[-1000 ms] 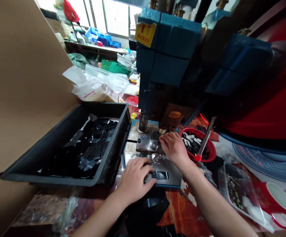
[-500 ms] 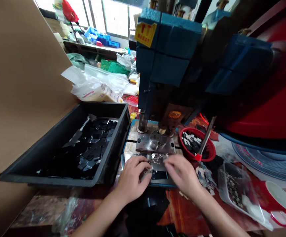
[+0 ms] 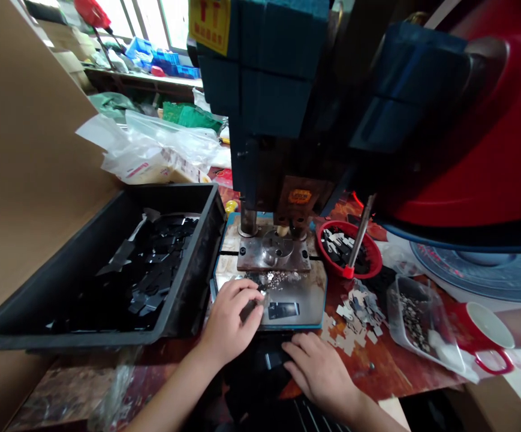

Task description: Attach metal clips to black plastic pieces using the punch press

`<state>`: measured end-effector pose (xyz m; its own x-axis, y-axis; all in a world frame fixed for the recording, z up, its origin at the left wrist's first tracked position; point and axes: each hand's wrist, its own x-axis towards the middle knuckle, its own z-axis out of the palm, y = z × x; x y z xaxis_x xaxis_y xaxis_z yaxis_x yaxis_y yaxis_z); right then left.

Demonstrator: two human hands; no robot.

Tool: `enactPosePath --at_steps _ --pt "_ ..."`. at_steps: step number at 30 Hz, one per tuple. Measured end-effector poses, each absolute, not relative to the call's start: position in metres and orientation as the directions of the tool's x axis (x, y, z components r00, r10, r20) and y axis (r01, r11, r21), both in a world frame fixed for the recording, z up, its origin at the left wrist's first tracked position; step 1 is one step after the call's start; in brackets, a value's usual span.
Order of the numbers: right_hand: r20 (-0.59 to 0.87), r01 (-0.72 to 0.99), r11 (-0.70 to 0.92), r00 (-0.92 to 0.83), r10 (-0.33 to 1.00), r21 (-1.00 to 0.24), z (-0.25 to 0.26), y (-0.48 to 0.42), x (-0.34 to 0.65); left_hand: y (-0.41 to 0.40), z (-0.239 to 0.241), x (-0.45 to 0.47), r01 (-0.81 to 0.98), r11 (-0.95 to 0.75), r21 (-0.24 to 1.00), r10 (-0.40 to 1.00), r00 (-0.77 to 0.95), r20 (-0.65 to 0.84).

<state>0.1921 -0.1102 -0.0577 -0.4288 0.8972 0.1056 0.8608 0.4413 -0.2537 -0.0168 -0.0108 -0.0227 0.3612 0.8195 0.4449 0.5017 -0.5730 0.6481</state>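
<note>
My left hand (image 3: 233, 318) rests at the left of the press's metal base plate (image 3: 309, 300). Its fingers are curled, with small shiny bits at the tips; what they pinch is too unclear to name. A black rectangular piece (image 3: 283, 310) lies flat on the plate, below scattered tiny metal bits (image 3: 278, 278). Lower down, my right hand (image 3: 318, 366) reaches over a pile of black pieces (image 3: 260, 360) at the table's front edge. Its fingers are stretched out and the thumb is apart, with nothing visible in its grip. The round die (image 3: 277, 249) sits behind the left hand.
Overhead stands the blue press (image 3: 278, 90) with its red wheel (image 3: 480, 162). A black bin (image 3: 188, 270) of black pieces is at left. To the right are a red bowl (image 3: 372, 273), loose metal pieces (image 3: 354, 318), a clear tub (image 3: 392, 318) and a red mug (image 3: 467, 330).
My right hand has drawn back from the base plate down to the black pieces at the front edge. The left hand stays by the plate. The view has shifted.
</note>
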Motion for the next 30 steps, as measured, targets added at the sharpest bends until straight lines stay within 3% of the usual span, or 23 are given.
enactPosePath --at_steps 5,13,17,20,23,26,30 --pt "0.161 0.88 0.383 -0.35 0.923 -0.28 -0.062 -0.112 0.192 -0.01 -0.024 -0.017 0.514 -0.568 0.643 0.823 0.36 0.44" --pt "0.438 0.808 0.525 -0.384 0.813 -0.265 -0.07 -0.112 0.189 -0.01 -0.027 -0.018 0.514 -0.565 0.646 0.825 0.359 0.437" --pt "0.492 0.734 0.56 -0.35 0.797 -0.385 -0.06 -0.113 0.192 -0.01 -0.026 -0.02 0.502 -0.559 0.66 0.829 0.337 0.446" --pt "0.318 0.661 0.341 -0.16 0.934 -0.668 -0.041 -0.106 0.192 -0.013 -0.018 -0.019 0.49 -0.526 0.696 0.85 0.276 0.448" --pt "-0.063 0.415 -0.083 0.062 0.996 -0.906 -0.017 -0.09 0.189 -0.016 -0.006 -0.015 0.388 -0.391 0.834 0.917 0.241 0.318" --pt "-0.273 0.117 -0.283 0.096 0.957 -0.952 0.004 -0.071 0.183 -0.02 0.004 -0.008 0.235 -0.142 0.962 0.962 0.263 0.078" --pt "-0.326 -0.105 -0.323 0.014 0.945 -0.94 0.016 -0.058 0.177 -0.02 0.01 -0.002 0.114 0.047 0.992 0.952 0.296 -0.079"
